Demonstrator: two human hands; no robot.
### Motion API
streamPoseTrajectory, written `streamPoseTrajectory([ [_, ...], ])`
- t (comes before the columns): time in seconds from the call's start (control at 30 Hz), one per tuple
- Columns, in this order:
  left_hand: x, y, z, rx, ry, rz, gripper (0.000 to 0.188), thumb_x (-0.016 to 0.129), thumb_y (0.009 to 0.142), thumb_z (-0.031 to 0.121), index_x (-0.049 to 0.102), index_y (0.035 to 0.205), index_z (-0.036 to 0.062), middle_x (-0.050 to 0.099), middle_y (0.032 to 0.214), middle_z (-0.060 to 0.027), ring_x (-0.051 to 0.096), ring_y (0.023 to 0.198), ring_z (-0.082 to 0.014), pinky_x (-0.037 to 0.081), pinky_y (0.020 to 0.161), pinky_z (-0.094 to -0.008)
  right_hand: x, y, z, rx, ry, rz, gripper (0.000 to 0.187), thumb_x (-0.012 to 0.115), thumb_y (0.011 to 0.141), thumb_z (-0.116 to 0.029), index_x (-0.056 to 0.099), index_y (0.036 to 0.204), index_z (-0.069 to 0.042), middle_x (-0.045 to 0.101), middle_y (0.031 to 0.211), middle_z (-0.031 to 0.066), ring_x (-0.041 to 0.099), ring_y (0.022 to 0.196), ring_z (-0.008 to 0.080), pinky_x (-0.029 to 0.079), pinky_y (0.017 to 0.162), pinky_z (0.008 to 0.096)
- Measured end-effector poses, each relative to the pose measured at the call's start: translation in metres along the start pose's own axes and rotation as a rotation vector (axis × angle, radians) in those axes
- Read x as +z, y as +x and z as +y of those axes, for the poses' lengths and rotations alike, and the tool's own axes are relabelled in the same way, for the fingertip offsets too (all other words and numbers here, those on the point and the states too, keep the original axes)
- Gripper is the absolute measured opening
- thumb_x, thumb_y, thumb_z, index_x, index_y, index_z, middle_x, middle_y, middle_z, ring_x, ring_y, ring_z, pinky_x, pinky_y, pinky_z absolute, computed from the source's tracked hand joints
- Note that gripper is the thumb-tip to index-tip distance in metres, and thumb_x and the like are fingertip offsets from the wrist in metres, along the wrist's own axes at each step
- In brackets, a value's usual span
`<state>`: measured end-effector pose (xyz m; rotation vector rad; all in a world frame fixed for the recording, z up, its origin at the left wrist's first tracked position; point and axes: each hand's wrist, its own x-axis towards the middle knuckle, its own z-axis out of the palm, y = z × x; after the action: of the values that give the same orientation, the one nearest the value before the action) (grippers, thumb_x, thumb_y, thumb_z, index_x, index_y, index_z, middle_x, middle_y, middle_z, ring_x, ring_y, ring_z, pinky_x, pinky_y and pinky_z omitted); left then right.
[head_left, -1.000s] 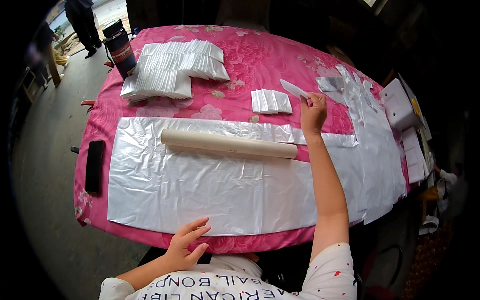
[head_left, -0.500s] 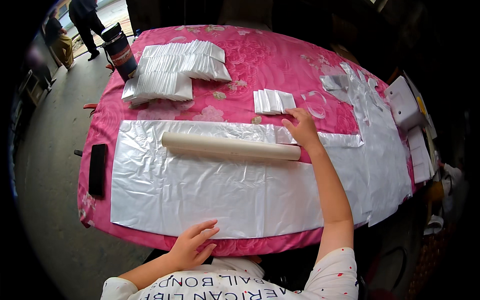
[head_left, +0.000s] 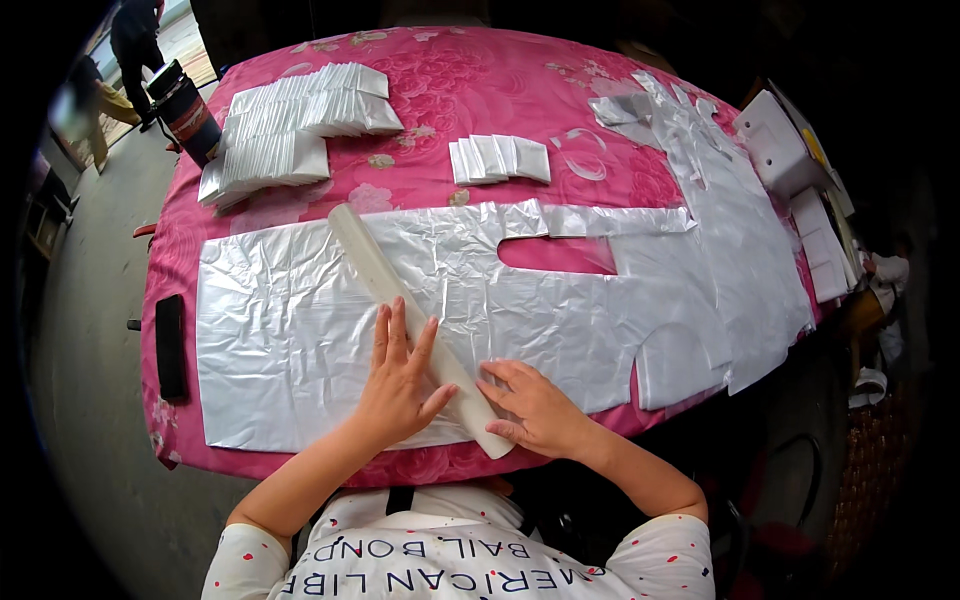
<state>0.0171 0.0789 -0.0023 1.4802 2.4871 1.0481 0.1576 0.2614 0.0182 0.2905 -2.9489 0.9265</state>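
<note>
Pink floral cloth covers the worktop, and across its near half lies the big silvery plastic sheet, crinkled, with a cut-out slot right of centre and more of the same film trailing off the right edge. That film looks thin and slippery, so if you press unevenly it may creep over the cloth, bunch into folds, or slide toward the near edge where it already overhangs slightly.

Your pale roll runs diagonally from the far left of the sheet down to the near edge, between your hands. Its near end sits right at the rim of the worktop, so a careless push could tip that end off, and the wrap would likely go crooked, wider at one end than the other.

Your left hand lies flat, fingers spread wide, on the sheet and against the roll's left side. Your right hand rests open just right of the near end, fingertips touching it. Neither hand grips anything, so only downward pressure holds the roll; ease off on one side and I judge it could swivel.

Farther off, the stacks of folded white pieces at far left and the small row at far centre stand well apart from your reach. The black bar at the left edge lies beside the sheet and could snag it if the film drifts left.
</note>
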Motion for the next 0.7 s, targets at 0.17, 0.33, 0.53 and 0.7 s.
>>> streamPoseTrajectory([
  [0.17,0.016,0.01,0.015,0.133,0.114,-0.153,0.07,0.06,0.076,0.046,0.042,0.132,0.0085,0.011,0.145,-0.0279,0.006,0.135,-0.0476,0.018,0.107,-0.0521,-0.014,-0.037,0.046,0.228,-0.251,0.033,0.055,0.055,0.086,-0.03,0.041,0.132,-0.004,0.029,0.144,0.0151,0.027,0.133,0.0317,0.025,0.107,0.0412],
  [0.33,0.035,0.014,0.032,0.212,-0.009,-0.158,0.076,0.06,0.074,0.048,0.04,0.131,0.0013,0.013,0.144,-0.0295,0.012,0.134,-0.0462,0.019,0.108,-0.0482,-0.072,-0.089,0.125,0.473,-0.432,0.301,0.042,0.049,0.088,-0.016,0.046,0.127,0.001,0.039,0.137,0.0169,0.035,0.128,0.0316,0.027,0.106,0.0395],
  [0.53,0.037,0.018,0.038,0.21,0.015,-0.169,0.078,0.058,0.076,0.048,0.038,0.131,-0.0029,0.013,0.145,-0.0286,0.013,0.135,-0.0425,0.019,0.109,-0.0465,-0.099,-0.16,0.194,0.807,-0.522,0.544,0.037,0.043,0.09,-0.012,0.05,0.122,0.004,0.046,0.131,0.0196,0.041,0.123,0.0333,0.032,0.103,0.0369],
  [0.7,0.036,0.014,0.037,0.216,0.042,-0.144,0.076,0.056,0.077,0.048,0.038,0.131,-0.0026,0.017,0.144,-0.0278,0.014,0.136,-0.0405,0.018,0.11,-0.0445,-0.095,-0.156,0.2,0.82,-0.689,0.615,0.027,0.052,0.081,-0.005,0.062,0.104,0.004,0.06,0.113,0.0183,0.055,0.107,0.0321,0.042,0.093,0.0376],
])
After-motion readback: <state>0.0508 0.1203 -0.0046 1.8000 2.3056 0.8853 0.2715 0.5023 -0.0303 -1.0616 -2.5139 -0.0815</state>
